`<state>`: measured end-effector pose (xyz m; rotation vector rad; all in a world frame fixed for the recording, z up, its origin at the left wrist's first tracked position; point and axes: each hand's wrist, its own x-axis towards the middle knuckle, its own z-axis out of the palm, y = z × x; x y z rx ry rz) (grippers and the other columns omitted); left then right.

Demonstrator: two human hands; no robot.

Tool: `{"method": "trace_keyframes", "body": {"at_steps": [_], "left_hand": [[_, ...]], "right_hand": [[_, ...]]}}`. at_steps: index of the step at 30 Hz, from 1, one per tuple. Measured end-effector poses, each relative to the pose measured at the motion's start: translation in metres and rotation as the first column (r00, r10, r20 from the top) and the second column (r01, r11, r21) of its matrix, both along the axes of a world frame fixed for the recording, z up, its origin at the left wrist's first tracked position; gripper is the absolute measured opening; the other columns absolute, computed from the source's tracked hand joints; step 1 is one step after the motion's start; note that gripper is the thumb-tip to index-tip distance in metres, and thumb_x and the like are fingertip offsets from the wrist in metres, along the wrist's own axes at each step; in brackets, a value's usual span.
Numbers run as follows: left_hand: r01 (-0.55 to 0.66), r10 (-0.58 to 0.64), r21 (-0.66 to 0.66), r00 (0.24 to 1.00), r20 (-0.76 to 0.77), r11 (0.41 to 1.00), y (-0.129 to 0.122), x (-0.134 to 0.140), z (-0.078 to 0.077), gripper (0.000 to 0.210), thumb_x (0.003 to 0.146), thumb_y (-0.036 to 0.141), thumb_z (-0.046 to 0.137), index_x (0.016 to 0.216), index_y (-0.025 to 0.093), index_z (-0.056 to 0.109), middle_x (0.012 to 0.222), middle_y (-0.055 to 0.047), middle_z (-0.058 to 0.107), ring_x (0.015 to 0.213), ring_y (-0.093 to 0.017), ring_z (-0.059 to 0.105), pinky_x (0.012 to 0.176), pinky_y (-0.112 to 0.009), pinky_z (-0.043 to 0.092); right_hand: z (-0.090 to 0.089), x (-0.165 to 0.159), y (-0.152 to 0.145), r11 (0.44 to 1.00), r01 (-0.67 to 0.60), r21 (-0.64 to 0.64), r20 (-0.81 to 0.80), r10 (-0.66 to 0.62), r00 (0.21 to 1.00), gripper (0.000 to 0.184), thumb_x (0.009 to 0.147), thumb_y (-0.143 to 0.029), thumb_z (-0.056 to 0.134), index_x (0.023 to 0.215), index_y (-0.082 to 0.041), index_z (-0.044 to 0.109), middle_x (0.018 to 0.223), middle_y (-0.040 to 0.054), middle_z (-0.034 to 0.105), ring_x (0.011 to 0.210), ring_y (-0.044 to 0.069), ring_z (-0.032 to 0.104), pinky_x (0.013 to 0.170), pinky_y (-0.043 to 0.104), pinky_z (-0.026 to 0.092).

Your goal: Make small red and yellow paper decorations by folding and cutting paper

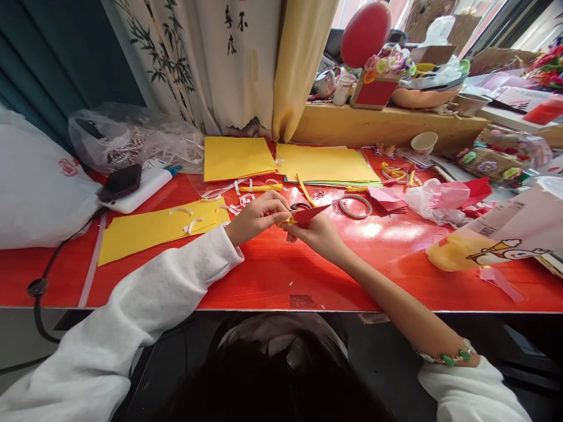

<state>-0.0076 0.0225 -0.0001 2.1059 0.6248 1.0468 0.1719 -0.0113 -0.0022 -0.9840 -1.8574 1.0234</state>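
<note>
My left hand (260,215) and my right hand (320,235) meet above the red table, fingertips nearly touching. The left fingers pinch together at a small yellow piece (285,221); its exact kind is unclear. A folded piece of red paper (310,214) rises to a point from the grip of my right hand. Just behind the fingers shows a dark loop (299,206), partly hidden. A yellow strip (304,189) lies beyond it. To the right is a roll of clear tape (355,206). Yellow paper sheets (145,231) lie left of my left hand.
Stacks of yellow paper (240,158) lie at the back. At the right stand a patterned paper cup (492,231) and crumpled pink plastic (440,202). A phone (121,181) rests on a white box beside a white bag (39,181). A cable (53,258) hangs over the front edge.
</note>
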Motion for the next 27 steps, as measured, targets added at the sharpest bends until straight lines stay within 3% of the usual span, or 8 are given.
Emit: {"method": "trace_keyframes", "body": {"at_steps": [5, 7, 10, 16, 21, 25, 27], "left_hand": [[-0.038, 0.040, -0.193, 0.999, 0.009, 0.981, 0.001, 0.000, -0.004, 0.028, 0.084, 0.042, 0.059, 0.099, 0.019, 0.060, 0.096, -0.004, 0.054, 0.061, -0.007, 0.048, 0.052, -0.021, 0.039], [-0.036, 0.039, -0.162, 0.999, 0.013, 0.986, 0.002, 0.000, -0.005, 0.026, 0.083, 0.041, 0.059, 0.094, 0.018, 0.062, 0.095, -0.005, 0.054, 0.066, -0.008, 0.049, 0.053, -0.021, 0.040], [-0.109, 0.110, -0.044, 0.993, 0.028, 0.993, 0.001, 0.002, -0.003, 0.022, 0.083, 0.038, 0.061, 0.082, 0.017, 0.064, 0.086, -0.004, 0.054, 0.071, -0.010, 0.048, 0.061, -0.023, 0.041], [-0.094, 0.095, -0.139, 0.996, 0.001, 0.986, -0.006, 0.007, -0.003, 0.026, 0.083, 0.041, 0.059, 0.076, 0.016, 0.059, 0.076, -0.001, 0.050, 0.058, -0.007, 0.044, 0.051, -0.021, 0.038], [-0.051, 0.075, -0.321, 0.995, 0.062, 0.946, -0.006, 0.007, -0.007, 0.022, 0.080, 0.034, 0.063, 0.091, 0.018, 0.052, 0.078, 0.001, 0.053, 0.051, -0.004, 0.044, 0.045, -0.018, 0.036], [-0.022, 0.037, -0.340, 0.999, 0.038, 0.940, -0.004, 0.004, -0.005, 0.024, 0.084, 0.034, 0.058, 0.102, 0.018, 0.055, 0.079, 0.000, 0.056, 0.049, -0.005, 0.044, 0.044, -0.019, 0.036], [-0.030, 0.036, -0.264, 0.999, 0.015, 0.964, -0.003, 0.002, -0.003, 0.025, 0.086, 0.034, 0.055, 0.104, 0.018, 0.058, 0.080, -0.002, 0.056, 0.050, -0.005, 0.043, 0.045, -0.021, 0.037]], "right_hand": [[-0.001, -0.001, 0.002, 0.996, 0.062, -0.058, -0.038, -0.065, 0.997, 0.031, 0.082, -0.045, 0.059, 0.074, -0.015, 0.058, 0.062, 0.0028, 0.061, 0.058, 0.015, 0.060, 0.058, 0.027, 0.048], [-0.003, -0.002, 0.004, 0.994, 0.082, -0.074, -0.045, -0.086, 0.995, 0.030, 0.084, -0.043, 0.056, 0.072, -0.015, 0.056, 0.062, 0.0020, 0.058, 0.058, 0.014, 0.058, 0.057, 0.027, 0.047], [-0.006, -0.003, 0.006, 0.991, 0.111, -0.072, -0.105, -0.118, 0.988, 0.020, 0.085, -0.037, 0.055, 0.084, -0.017, 0.054, 0.064, -0.0014, 0.053, 0.057, 0.011, 0.054, 0.054, 0.025, 0.045], [-0.008, 0.000, 0.009, 0.983, 0.182, 0.011, -0.104, -0.180, 0.978, 0.011, 0.087, -0.029, 0.052, 0.083, -0.019, 0.051, 0.067, -0.0015, 0.053, 0.058, 0.010, 0.053, 0.055, 0.025, 0.047], [-0.008, 0.001, 0.010, 0.987, 0.110, 0.121, -0.001, -0.111, 0.994, 0.013, 0.086, -0.025, 0.050, 0.096, -0.020, 0.058, 0.096, 0.0065, 0.059, 0.077, 0.016, 0.058, 0.062, 0.029, 0.054], [-0.010, 0.003, 0.012, 0.973, 0.115, 0.198, 0.095, -0.136, 0.986, 0.011, 0.087, -0.021, 0.048, 0.087, -0.018, 0.059, 0.091, 0.0077, 0.057, 0.076, 0.017, 0.057, 0.063, 0.031, 0.053], [-0.010, 0.004, 0.012, 0.967, 0.081, 0.242, 0.135, -0.116, 0.984, 0.013, 0.088, -0.018, 0.045, 0.084, -0.018, 0.058, 0.091, 0.0076, 0.057, 0.074, 0.016, 0.057, 0.065, 0.031, 0.051]]}}
